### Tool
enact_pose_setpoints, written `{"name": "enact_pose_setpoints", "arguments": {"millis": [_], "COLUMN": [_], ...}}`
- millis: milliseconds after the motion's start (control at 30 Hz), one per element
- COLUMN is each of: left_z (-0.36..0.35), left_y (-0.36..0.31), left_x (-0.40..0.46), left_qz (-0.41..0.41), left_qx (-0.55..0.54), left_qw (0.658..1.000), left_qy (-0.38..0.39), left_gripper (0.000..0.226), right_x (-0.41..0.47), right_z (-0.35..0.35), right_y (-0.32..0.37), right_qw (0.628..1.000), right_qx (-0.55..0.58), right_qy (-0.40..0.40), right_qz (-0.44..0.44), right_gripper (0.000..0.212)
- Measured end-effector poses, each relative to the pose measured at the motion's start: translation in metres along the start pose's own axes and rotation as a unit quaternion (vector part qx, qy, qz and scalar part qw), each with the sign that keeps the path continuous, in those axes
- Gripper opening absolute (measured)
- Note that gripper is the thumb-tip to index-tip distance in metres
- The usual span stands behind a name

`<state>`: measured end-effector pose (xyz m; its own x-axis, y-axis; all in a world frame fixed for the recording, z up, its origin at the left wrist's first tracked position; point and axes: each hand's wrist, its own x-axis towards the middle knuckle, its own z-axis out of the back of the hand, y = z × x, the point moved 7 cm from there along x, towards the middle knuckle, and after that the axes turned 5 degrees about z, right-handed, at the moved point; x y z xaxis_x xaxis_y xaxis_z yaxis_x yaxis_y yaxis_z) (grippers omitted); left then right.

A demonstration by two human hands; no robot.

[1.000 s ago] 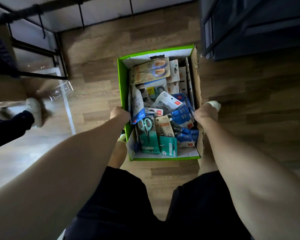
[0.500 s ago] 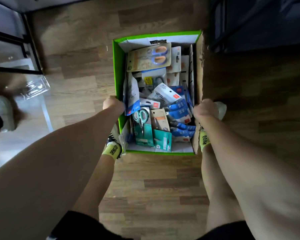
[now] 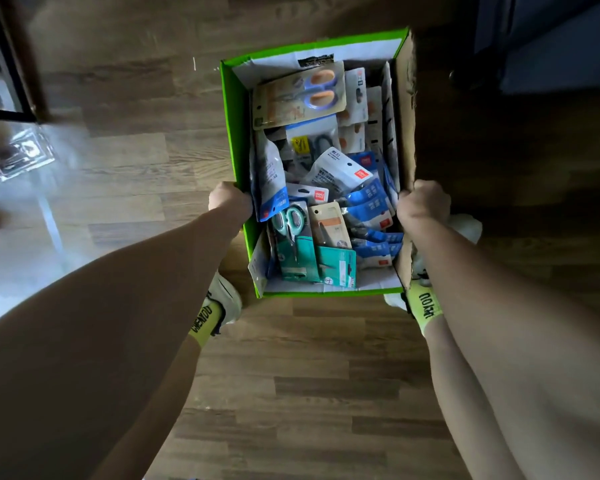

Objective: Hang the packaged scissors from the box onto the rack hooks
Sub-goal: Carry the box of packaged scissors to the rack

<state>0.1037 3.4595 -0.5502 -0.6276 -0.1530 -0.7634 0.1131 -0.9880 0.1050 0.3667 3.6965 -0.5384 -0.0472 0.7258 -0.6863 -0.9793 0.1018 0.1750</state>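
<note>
A green-edged cardboard box (image 3: pixel 232 109) is held above the wooden floor, full of packaged scissors. A large pack with blue-and-orange handled scissors (image 3: pixel 298 95) lies on top at the far end. Teal-handled scissors (image 3: pixel 290 221) on a teal card sit near me, beside several blue packs (image 3: pixel 371 202). My left hand (image 3: pixel 227 202) grips the box's left wall. The box's right wall is gripped by my right hand (image 3: pixel 421 200). No rack hooks are in view.
My two feet in pale shoes and yellow socks (image 3: pixel 205 320) stand under the box's near end. A black metal frame (image 3: pixel 11 71) stands at the far left, with a clear plastic pack (image 3: pixel 21 157) on the floor beside it. Dark furniture (image 3: pixel 548 46) fills the far right.
The view has tilted down and closed in on the box. Both hands keep their grip on its side walls; the frame at the left has slid towards the picture's edge.
</note>
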Motion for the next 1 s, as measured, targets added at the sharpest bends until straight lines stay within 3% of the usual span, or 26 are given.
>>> {"name": "enact_pose_setpoints", "arguments": {"millis": [267,500,800,1000], "left_z": [-0.005,0.006,-0.002,0.001], "left_y": [-0.003,-0.020,-0.002,-0.007], "left_x": [0.015,0.024,0.025,0.023], "left_qz": [0.004,-0.059,-0.026,-0.051], "left_qx": [-0.009,0.033,0.076,0.064], "left_qw": [0.999,0.998,0.996,0.996], "left_qy": [-0.030,-0.010,0.031,0.029], "left_gripper": [0.024,0.028,0.037,0.028], "right_x": [-0.003,-0.007,0.008,0.008], "right_z": [-0.014,-0.019,-0.013,-0.019], "right_y": [0.003,-0.013,0.011,0.002], "right_qw": [0.996,1.000,0.998,0.998], "right_qx": [-0.026,-0.013,-0.048,-0.065], "right_qy": [-0.047,0.000,-0.004,0.009], "right_qz": [0.074,-0.001,0.046,0.008], "right_gripper": [0.018,0.021,0.020,0.019]}}
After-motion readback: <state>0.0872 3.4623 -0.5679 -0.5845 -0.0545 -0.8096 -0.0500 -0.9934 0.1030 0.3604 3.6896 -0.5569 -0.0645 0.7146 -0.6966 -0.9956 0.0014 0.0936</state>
